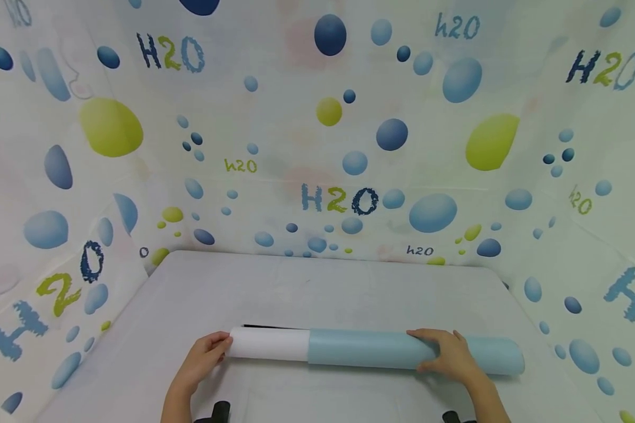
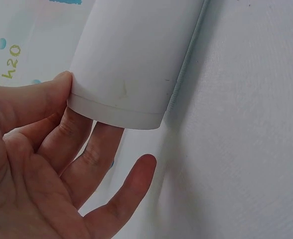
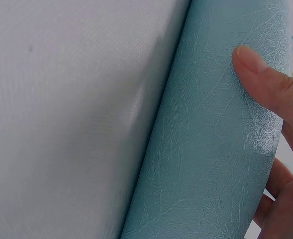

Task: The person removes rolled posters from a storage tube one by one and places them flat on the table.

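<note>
A long rolled mat lies across the table, its left part white (image 1: 270, 344) and its right part light blue (image 1: 360, 348). In the right wrist view the blue surface (image 3: 201, 129) has a creased, leather-like grain. My left hand (image 1: 201, 359) pinches the white left end; in the left wrist view the thumb is outside the edge (image 2: 116, 109), some fingers reach inside the opening, and the little finger stands apart. Around the blue part, right of its middle, my right hand (image 1: 447, 355) spreads its thumb and fingers and grips it. The roll's inside is mostly hidden.
A pale cloth covers the table (image 1: 307, 294). Behind the white part shows a thin black edge (image 1: 267, 326). Walls of printed fabric (image 1: 296, 147) with bubbles and H2O lettering enclose the back and sides. Dark device parts (image 1: 221, 411) show near the wrists.
</note>
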Action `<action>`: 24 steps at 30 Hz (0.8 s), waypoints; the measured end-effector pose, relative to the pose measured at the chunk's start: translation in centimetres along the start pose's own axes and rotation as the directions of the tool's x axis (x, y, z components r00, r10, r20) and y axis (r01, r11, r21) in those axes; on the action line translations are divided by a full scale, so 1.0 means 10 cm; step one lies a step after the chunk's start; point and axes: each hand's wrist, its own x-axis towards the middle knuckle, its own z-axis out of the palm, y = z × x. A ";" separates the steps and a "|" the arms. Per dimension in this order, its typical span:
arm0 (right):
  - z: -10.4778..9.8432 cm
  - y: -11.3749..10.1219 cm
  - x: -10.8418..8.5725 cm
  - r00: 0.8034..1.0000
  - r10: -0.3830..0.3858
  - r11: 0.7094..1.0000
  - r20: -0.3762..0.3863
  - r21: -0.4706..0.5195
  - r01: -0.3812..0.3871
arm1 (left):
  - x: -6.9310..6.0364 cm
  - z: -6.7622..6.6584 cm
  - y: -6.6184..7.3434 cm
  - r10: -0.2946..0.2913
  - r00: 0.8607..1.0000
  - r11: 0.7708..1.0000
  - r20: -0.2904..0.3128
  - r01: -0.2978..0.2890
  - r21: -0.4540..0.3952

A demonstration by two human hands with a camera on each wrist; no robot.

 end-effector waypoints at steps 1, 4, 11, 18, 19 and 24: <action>0.00 0.00 0.00 1.000 0.001 1.000 0.001 0.001 -0.001 | 0.00 0.00 0.00 0.003 1.000 1.000 0.000 -0.003 -0.003; -0.01 0.00 0.00 1.000 0.006 1.000 0.005 0.003 -0.006 | 0.00 0.00 0.00 0.013 1.000 1.000 0.000 -0.013 -0.005; 0.00 0.01 0.01 1.000 0.013 1.000 0.007 0.005 -0.013 | -0.02 0.00 0.03 0.012 1.000 1.000 -0.014 -0.011 0.023; 0.01 0.03 0.01 1.000 0.027 1.000 0.001 -0.009 -0.027 | -0.09 0.15 0.31 0.233 0.959 0.914 -0.159 -0.160 0.374; 0.02 0.03 0.00 1.000 0.028 1.000 0.000 -0.014 -0.028 | -0.09 0.20 0.36 0.296 0.940 0.882 -0.170 -0.201 0.425; 0.03 0.03 0.00 1.000 0.030 0.999 -0.001 -0.022 -0.030 | -0.12 0.53 0.51 0.528 0.845 0.687 -0.090 -0.362 0.630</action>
